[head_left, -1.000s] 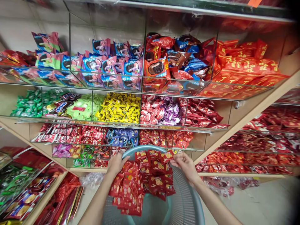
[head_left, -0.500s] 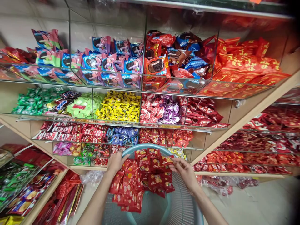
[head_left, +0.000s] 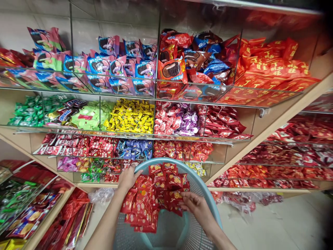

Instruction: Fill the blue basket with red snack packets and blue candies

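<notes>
A blue-green perforated plastic basket (head_left: 208,194) stands in front of the shelves. Red candy packets with orange-slice prints (head_left: 142,203) lie in a bunch at its upper left part, with the basket's bottom showing below them. My left hand (head_left: 129,177) is closed on the basket's rim at the upper left, beside the packets. On the right, my right hand (head_left: 194,205) has its fingers bent together against the right edge of the packets, pinching one at the fingertips.
Glass-fronted shelves (head_left: 153,136) hold wrapped cookies (head_left: 104,66), yellow candies (head_left: 132,116), and red packets. Another shelf of red packets (head_left: 286,163) runs along the right. Plastic bags (head_left: 101,195) lie on the floor below. At the lower left are slanted bins (head_left: 33,211).
My right hand has moved left and down, from the upper right edge of the packets to their lower right side. My left hand stays at the rim. The view has shifted slightly.
</notes>
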Demonstrator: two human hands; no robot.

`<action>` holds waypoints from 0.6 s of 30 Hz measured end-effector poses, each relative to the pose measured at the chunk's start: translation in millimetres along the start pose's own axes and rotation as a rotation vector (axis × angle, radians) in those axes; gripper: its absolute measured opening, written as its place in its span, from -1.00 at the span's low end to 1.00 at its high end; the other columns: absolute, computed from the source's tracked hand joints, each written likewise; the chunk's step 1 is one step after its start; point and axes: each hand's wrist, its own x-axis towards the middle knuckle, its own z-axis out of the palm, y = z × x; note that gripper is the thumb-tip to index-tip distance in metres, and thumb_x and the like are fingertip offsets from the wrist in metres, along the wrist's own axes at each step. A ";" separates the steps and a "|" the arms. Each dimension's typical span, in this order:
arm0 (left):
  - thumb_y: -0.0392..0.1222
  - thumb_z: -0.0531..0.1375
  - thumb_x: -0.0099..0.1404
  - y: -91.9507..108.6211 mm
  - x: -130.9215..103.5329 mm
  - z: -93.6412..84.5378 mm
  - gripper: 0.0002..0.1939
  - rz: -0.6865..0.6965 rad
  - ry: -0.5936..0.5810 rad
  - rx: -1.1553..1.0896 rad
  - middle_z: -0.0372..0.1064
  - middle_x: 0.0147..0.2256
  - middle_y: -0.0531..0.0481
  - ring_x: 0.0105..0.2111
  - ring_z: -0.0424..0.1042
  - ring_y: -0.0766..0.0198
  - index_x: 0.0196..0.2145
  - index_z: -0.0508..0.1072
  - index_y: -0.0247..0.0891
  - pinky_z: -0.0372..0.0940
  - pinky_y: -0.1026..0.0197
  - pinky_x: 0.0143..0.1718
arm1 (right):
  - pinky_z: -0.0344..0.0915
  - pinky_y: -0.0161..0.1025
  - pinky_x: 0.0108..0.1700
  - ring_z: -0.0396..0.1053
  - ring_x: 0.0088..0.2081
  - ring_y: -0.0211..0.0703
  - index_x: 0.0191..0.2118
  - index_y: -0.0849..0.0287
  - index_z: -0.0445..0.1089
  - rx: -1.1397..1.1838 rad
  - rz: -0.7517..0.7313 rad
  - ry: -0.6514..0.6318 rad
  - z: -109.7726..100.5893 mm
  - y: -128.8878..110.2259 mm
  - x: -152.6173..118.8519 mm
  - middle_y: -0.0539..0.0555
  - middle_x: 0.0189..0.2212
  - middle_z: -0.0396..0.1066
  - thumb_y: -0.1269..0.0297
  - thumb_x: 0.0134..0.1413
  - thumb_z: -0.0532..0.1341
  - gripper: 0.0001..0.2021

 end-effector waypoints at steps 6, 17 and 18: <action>0.17 -0.08 0.15 1.3 -0.7 -1.3 -0.48 -0.014 -0.004 -0.006 0.40 -0.29 -0.18 -0.25 0.38 0.10 -0.10 0.27 -0.25 0.19 0.21 -0.30 | 0.22 -0.29 -0.46 0.30 -0.51 -0.19 -0.25 0.13 0.35 -0.509 -0.163 0.030 3.6 4.2 3.7 -0.01 -0.59 0.33 0.15 -0.13 0.17 -0.72; 0.18 -0.10 0.16 0.3 0.1 0.0 -0.48 -0.008 -0.001 0.000 0.39 -0.28 -0.18 -0.26 0.38 0.10 -0.09 0.26 -0.23 0.18 0.20 -0.30 | 0.05 -0.35 -0.51 0.38 -0.43 -0.12 -0.26 0.11 0.22 -1.450 -0.318 0.076 17.5 -6.6 4.1 0.09 -0.42 0.39 0.25 0.06 0.00 -0.86; 0.18 -0.11 0.16 0.1 0.2 0.5 -0.47 -0.007 0.004 0.003 0.39 -0.28 -0.19 -0.26 0.38 0.09 -0.09 0.26 -0.23 0.18 0.20 -0.30 | 0.02 -0.35 -0.53 0.38 -0.44 -0.12 -0.27 0.11 0.22 -1.484 -0.308 0.084 19.2 -6.2 4.6 0.09 -0.44 0.40 0.23 0.06 0.01 -0.86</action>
